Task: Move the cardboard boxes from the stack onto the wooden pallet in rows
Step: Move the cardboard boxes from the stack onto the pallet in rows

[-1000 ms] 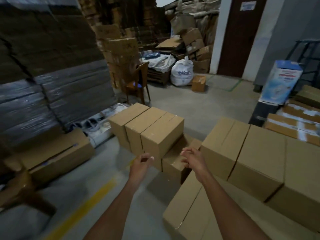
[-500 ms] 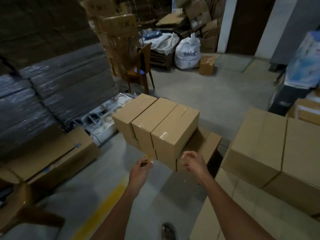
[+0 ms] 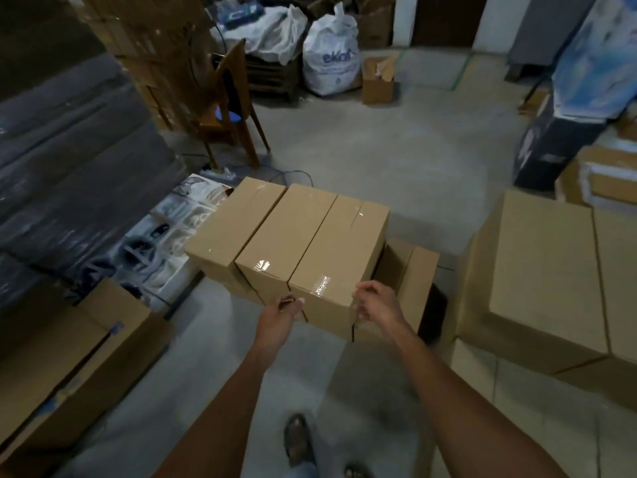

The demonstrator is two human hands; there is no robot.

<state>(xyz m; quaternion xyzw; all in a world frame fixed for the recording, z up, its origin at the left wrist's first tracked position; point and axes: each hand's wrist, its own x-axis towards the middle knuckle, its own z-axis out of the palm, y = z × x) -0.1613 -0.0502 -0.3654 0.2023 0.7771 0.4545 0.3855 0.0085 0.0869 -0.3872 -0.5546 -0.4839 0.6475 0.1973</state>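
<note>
The row of three cardboard boxes (image 3: 289,250) now fills the view's centre as the person has stepped closer, both hands at the nearest box (image 3: 339,260). The left hand (image 3: 277,320) and right hand (image 3: 377,305) hover, fingers loosely curled, grasping nothing. The pallet beneath is hidden. A one-sided shove could skew the row, which overhangs the lower boxes (image 3: 410,281).

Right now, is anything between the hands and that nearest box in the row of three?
Nothing visible. The left hand and right hand are at the near corners of the nearest box, with no object between; whether they touch it is unclear.
</note>
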